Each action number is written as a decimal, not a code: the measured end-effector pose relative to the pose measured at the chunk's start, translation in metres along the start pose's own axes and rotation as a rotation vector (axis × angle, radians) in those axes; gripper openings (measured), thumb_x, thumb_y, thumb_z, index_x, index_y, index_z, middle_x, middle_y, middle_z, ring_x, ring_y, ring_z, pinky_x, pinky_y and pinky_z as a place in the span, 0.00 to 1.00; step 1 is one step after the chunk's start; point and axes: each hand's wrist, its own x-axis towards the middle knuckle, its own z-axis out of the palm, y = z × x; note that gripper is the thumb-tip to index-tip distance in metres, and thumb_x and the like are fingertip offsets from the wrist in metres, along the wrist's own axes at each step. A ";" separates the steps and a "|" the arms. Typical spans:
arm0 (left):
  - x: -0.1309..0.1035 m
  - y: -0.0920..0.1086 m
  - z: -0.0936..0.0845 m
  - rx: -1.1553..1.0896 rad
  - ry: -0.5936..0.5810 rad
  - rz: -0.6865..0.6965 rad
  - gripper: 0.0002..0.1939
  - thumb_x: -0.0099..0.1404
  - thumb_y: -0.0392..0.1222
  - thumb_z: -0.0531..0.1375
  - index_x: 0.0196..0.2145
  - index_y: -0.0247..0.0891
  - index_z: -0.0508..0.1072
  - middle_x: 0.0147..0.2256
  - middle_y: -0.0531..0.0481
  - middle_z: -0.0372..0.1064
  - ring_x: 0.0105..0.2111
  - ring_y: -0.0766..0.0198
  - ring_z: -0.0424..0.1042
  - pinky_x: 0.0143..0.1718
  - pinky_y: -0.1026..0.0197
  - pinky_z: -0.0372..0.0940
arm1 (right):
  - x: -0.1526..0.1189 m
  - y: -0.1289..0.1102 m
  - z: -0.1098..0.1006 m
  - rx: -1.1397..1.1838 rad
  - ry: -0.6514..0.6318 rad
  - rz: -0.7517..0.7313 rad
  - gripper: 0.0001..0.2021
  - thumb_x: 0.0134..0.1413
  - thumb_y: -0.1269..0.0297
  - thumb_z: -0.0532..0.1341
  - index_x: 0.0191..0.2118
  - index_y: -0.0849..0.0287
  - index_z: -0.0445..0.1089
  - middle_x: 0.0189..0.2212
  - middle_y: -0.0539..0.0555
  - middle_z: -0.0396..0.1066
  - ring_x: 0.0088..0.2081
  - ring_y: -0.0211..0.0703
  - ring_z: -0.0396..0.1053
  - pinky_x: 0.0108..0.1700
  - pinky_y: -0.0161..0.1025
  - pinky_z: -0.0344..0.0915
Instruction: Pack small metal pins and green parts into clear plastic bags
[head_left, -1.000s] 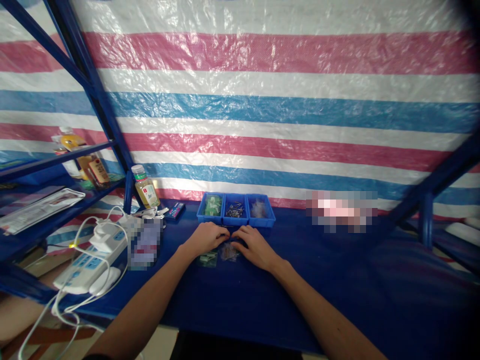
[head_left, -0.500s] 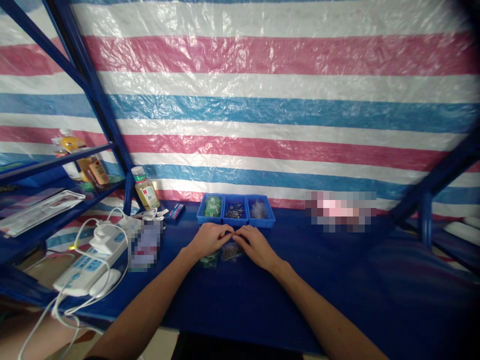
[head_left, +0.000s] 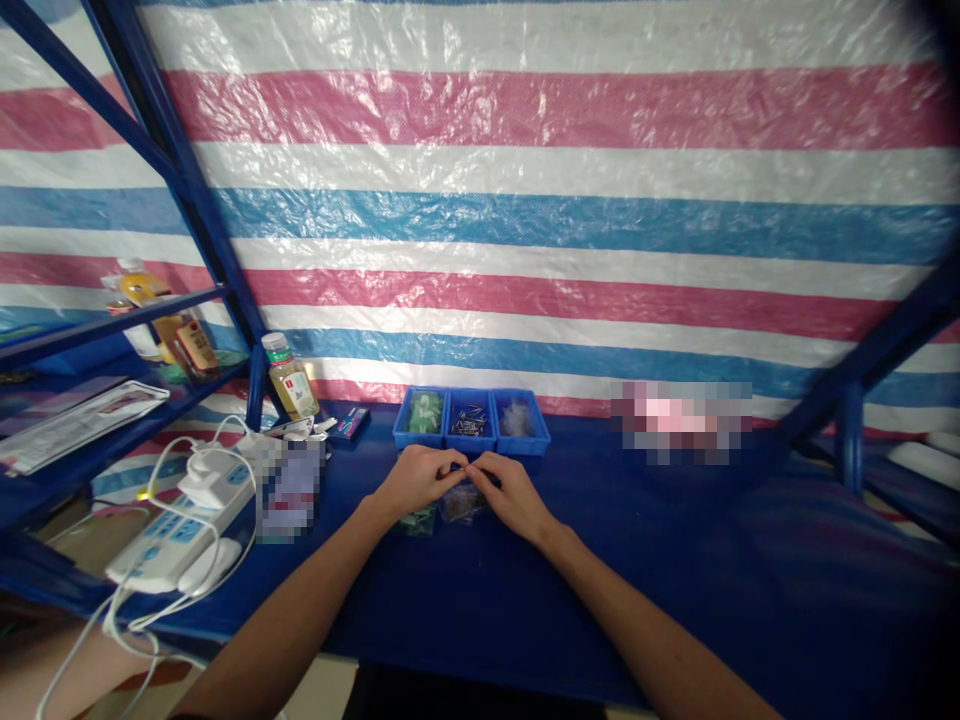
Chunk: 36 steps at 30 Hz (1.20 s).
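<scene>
My left hand [head_left: 421,482] and my right hand [head_left: 507,492] meet at the fingertips over the blue table [head_left: 480,600]. Both are pinched closed, and whatever sits between the fingers is too small to make out. Below them lie a clear plastic bag [head_left: 461,505] of small pieces and a bag with green pieces [head_left: 418,520], each partly covered by the hands. Just beyond stand three joined blue bins: one with green plastic pieces [head_left: 425,412], one with metal screws [head_left: 469,422], one with clear plastic bags or pieces [head_left: 517,420].
At left are a white power strip [head_left: 161,530] with looping cables, a blurred packet [head_left: 291,490], a jar [head_left: 289,378] and a small blue box [head_left: 349,424]. A blurred pink item [head_left: 679,420] lies at back right. Blue metal posts [head_left: 849,435] flank the table before a striped sheet [head_left: 570,220].
The fingertips have shifted very slightly, with the right thumb and index finger pinched a little differently. Everything else stays in place.
</scene>
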 end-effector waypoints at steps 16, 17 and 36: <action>0.000 0.002 0.003 0.003 0.012 -0.036 0.07 0.68 0.44 0.63 0.38 0.39 0.78 0.21 0.58 0.66 0.21 0.71 0.64 0.27 0.68 0.53 | -0.001 -0.003 -0.001 -0.006 0.045 -0.035 0.08 0.66 0.66 0.59 0.36 0.55 0.75 0.33 0.51 0.74 0.34 0.43 0.70 0.41 0.39 0.63; -0.001 0.002 0.003 0.003 0.009 -0.042 0.06 0.68 0.44 0.64 0.38 0.39 0.77 0.21 0.58 0.66 0.21 0.71 0.65 0.27 0.68 0.54 | -0.001 -0.003 -0.001 -0.005 0.048 -0.034 0.08 0.66 0.67 0.59 0.36 0.55 0.75 0.33 0.51 0.74 0.33 0.42 0.70 0.40 0.38 0.63; 0.004 0.013 -0.007 -0.061 0.028 -0.053 0.12 0.74 0.46 0.57 0.42 0.41 0.80 0.33 0.52 0.79 0.29 0.67 0.74 0.34 0.66 0.62 | 0.001 -0.004 -0.003 0.015 0.177 0.004 0.05 0.62 0.69 0.58 0.37 0.56 0.71 0.30 0.51 0.70 0.30 0.42 0.66 0.36 0.38 0.63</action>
